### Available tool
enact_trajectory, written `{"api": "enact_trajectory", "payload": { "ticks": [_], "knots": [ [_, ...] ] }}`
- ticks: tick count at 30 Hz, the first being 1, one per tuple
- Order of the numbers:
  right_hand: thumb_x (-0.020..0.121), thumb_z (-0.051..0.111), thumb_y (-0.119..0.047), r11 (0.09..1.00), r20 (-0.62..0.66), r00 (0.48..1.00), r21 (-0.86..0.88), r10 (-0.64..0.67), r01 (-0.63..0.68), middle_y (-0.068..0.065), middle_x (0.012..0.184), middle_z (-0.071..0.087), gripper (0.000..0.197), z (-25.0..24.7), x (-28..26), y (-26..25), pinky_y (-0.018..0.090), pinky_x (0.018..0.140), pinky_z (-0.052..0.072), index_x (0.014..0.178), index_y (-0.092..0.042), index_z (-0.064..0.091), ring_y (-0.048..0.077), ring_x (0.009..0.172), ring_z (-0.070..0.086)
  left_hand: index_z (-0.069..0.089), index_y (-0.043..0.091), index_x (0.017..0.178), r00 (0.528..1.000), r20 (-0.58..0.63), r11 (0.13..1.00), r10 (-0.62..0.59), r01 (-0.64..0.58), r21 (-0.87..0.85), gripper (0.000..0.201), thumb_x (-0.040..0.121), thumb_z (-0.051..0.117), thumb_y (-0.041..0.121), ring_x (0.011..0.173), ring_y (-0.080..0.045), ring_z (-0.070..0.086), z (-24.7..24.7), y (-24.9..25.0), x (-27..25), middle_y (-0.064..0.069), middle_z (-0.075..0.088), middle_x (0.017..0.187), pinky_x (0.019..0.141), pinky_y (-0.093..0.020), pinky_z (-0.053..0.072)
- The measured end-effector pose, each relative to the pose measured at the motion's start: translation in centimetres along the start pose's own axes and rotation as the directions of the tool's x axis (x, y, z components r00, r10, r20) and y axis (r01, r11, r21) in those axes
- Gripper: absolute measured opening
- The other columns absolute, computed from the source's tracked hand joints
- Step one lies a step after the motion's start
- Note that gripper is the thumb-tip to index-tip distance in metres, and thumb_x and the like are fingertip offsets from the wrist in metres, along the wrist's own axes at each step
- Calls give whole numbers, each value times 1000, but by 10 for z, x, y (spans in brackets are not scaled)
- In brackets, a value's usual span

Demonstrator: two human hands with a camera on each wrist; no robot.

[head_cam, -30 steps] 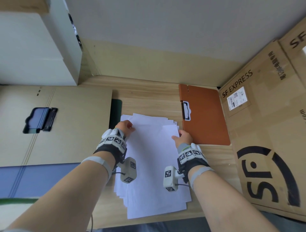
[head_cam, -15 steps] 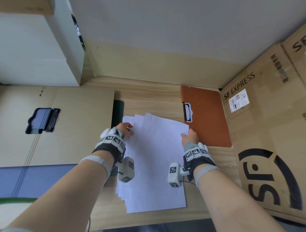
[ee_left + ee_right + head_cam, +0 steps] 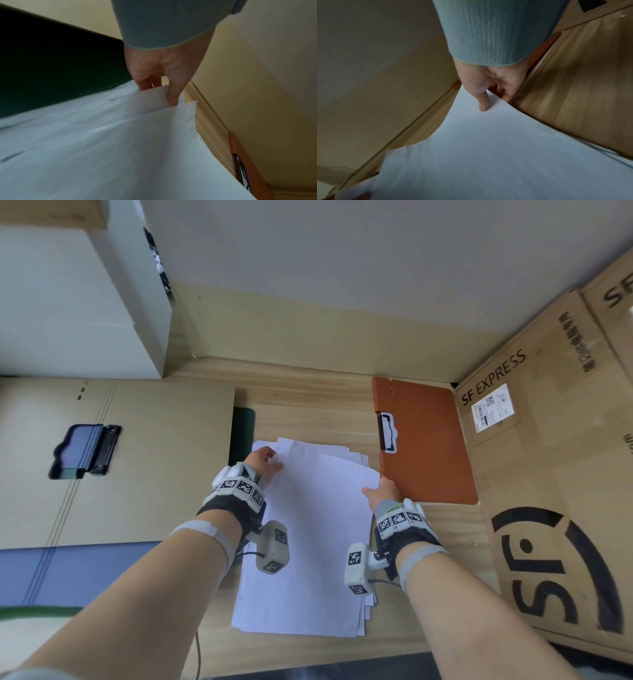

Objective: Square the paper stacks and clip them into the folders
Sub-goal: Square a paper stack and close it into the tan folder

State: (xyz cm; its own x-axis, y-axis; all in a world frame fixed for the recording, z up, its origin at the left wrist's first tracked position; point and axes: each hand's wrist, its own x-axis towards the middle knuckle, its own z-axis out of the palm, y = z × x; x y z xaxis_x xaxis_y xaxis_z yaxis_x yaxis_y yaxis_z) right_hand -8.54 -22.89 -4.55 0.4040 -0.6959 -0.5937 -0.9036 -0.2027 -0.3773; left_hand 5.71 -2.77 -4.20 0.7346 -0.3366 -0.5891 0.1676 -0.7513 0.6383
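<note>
Storeroom-like office corner: stacked shipping cartons (image 3: 561, 474), wooden desk (image 3: 308, 412), clipboards (image 3: 424, 443).

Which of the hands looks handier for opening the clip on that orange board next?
Probably the right hand. It grips the paper stack at the corner right beside the orange clipboard, close to its clip. The left hand holds the far side, away from it.

Bare desk (image 3: 308, 419) beyond papers (image 3: 308, 542); hemmed by clipboard (image 3: 428, 446) and boxes (image 3: 555, 474) right, cardboard sheet (image 3: 154, 457) left.
</note>
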Motion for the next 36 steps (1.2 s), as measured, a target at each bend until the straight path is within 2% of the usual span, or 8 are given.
{"api": "enact_trajectory", "payload": {
  "ticks": [3,9,12,14,16,19,28,36],
  "knots": [
    [88,59,-11,1000,3,1000,-19,0,0,16,135,54,48,1,2,1,38,100,45,134,-3,47,34,122,54,59,4,112,1000,0,1000,-17,17,-13,28,86,63,13,106,-36,59,0,-2,-1,-20,59,121,88,-39,47],
    [88,57,-6,1000,-41,999,-28,4,-5,17,132,56,42,-4,4,3,35,95,45,130,-2,49,33,120,55,66,20,91,999,-9,991,-35,34,-126,8,84,65,21,83,-25,59,-2,-9,-1,-7,66,95,86,-36,50],
    [86,58,-5,1000,-84,996,14,-20,21,16,133,56,47,-6,6,5,37,99,45,132,-3,48,32,121,55,69,10,99,999,-50,989,-4,-4,-148,15,86,61,9,83,-23,56,-5,-8,-1,-3,59,84,77,-29,44],
    [87,58,-5,999,-78,997,21,-24,26,16,135,54,48,-6,6,5,37,100,44,133,-2,47,33,123,53,63,15,80,998,-55,988,-2,-6,-155,9,84,62,7,71,-19,52,-9,-6,-1,-4,56,81,73,-26,40],
    [88,58,-6,999,-65,998,27,-17,19,16,135,55,45,-5,6,4,36,98,44,131,0,48,33,122,53,51,21,65,998,-56,979,-22,11,-204,25,80,67,8,58,-15,48,-10,-6,3,-5,57,79,68,-28,43],
    [86,61,-9,996,-45,999,92,-15,19,17,134,55,47,-1,5,0,37,100,45,131,2,49,33,122,54,44,22,63,997,-79,964,-5,-16,-267,35,74,75,11,53,-12,47,-13,-2,2,2,52,64,55,-24,41],
    [83,67,-15,969,-51,999,245,-12,24,15,141,47,64,1,3,-10,36,106,39,138,0,39,30,129,47,50,24,61,984,-128,910,124,-165,-382,32,77,76,14,53,-9,34,-16,9,-3,5,37,59,50,-19,29],
    [81,67,-12,943,-114,992,321,-51,85,12,131,55,58,2,1,-14,37,99,44,133,-6,42,31,118,56,54,23,65,976,-132,843,172,-215,-494,26,89,62,13,56,-13,43,-19,10,-2,1,47,65,55,-24,39]
  ]
}}
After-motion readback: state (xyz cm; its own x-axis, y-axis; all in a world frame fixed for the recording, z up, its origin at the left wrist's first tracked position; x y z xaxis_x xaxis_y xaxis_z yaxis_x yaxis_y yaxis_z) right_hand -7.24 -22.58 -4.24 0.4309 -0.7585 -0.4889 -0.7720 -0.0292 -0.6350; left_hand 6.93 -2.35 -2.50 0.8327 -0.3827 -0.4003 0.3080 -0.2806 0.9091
